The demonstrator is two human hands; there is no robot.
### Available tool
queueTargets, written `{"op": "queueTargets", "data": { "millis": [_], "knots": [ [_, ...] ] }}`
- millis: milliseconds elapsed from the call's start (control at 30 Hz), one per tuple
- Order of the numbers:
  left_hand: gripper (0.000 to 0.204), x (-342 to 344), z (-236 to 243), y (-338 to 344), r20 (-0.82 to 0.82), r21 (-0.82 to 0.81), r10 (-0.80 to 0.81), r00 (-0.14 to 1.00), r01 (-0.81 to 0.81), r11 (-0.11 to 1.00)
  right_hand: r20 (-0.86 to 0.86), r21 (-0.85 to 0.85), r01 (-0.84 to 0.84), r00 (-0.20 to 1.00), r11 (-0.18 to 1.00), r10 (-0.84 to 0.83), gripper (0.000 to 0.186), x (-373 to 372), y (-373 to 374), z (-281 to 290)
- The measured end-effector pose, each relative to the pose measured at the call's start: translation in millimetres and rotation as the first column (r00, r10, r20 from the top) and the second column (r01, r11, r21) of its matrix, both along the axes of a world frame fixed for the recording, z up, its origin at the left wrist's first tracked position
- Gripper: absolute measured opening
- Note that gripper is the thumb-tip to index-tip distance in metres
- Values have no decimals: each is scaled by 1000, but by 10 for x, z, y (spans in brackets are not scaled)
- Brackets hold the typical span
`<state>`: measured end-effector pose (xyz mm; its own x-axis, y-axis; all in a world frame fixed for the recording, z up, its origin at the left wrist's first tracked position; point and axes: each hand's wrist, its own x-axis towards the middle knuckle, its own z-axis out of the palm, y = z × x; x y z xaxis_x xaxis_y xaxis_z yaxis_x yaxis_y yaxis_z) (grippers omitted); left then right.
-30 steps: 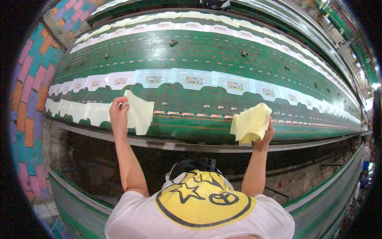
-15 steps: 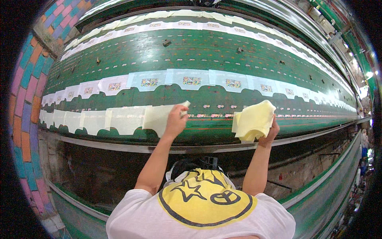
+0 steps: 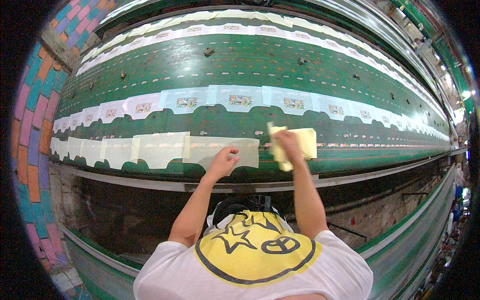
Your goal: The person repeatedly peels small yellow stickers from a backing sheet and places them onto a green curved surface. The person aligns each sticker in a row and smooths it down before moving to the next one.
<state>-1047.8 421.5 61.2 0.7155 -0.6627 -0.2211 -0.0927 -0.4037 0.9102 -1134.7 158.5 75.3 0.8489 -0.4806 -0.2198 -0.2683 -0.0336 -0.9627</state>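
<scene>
Pale cream cloth piece [image 3: 246,151]: thin, spread flat, markings faintly showing through; lies along near edge of green table [image 3: 240,62], curved cut-out facing that edge. Yellow cloth bundle [image 3: 306,142]: folded, layered, left end blurred; right of flat piece, near same edge, table contact unclear.

I read only a black-outlined star [image 3: 236,240] and black peace sign [image 3: 281,245] on the round yellow print [image 3: 257,267] of my white fabric T-shirt [image 3: 162,272].

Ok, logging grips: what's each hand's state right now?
Left hand: half open, holding nothing visible, over pale fabric.
Right hand: closed on yellow fabric.
</scene>
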Motion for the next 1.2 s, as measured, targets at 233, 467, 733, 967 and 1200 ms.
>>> {"op": "queueTargets", "data": {
  "millis": [233, 467, 733, 967, 1200],
  "knots": [
    [23, 24, 98, 62, -92, 18, 43, 995, -41, 999, -93, -346, 93, 987, 934, -132, 43, 47, 290, -437],
    [22, -106, 25, -372, -232, -88, 16, 973, -37, 995, 139, 228, 275, 940, 934, -310, 16, -632, -571, -34],
    [22, -484, 128, -1270, -226, -77, -77, 971, 61, 995, 414, 540, 308, 713, 783, -566, 14, -1481, -1646, 531],
    [20, -1153, 307, -2218, -14, -88, -125, 992, 123, 988, 598, 563, 189, 579, 805, -554, 17, -2019, -2329, 1453],
    [16, -1894, 554, -3209, -60, -253, -62, 996, 45, 966, 216, 283, -22, 975, 959, -41, 8, -2102, -2597, 676]
  ]
}}
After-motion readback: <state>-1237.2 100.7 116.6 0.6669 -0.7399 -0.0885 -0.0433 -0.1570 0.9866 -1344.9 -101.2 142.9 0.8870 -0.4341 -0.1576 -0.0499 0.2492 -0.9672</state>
